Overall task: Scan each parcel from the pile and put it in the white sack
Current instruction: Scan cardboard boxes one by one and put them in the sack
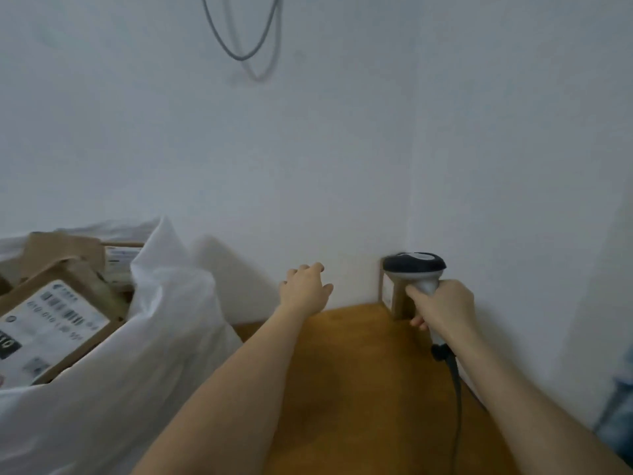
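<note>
**Two Hands over Wooden Table, Scanner Held, One Parcel in Corner**

Against the far wall, both forearms reach forward across a wooden table [359, 389].

Item 1. Left hand [306, 287]: palm down, fingers loosely spread and lightly curled, holding nothing, raised near the table's far edge where it meets the white wall [342, 166].

Item 2. Right hand [442, 308]: fist wrapped round the pale grip of a handheld scanner [416, 269]; dark rounded head uppermost, black cable [455, 399] trailing back from the base along the forearm.

Item 3. Small cardboard parcel [394, 296]: brown, upright, white label on its left face, standing in the wall corner just beyond the right hand and directly behind the scanner head. Whether the fingers touch it cannot be told.

Item 4. White sack [137, 371]: soft, crumpled fabric, mouth open, well left of the left hand; its near fold overlaps the table's left edge.

Item 5. Boxed parcels in sack [54, 323]: flat brown cardboard, printed barcode labels, image blurred.

Open room: bare smooth wood lies between the two forearms and between both hands.

Item 6. Grey cable loop [245, 39]: hanging on the wall high above the left hand.
</note>
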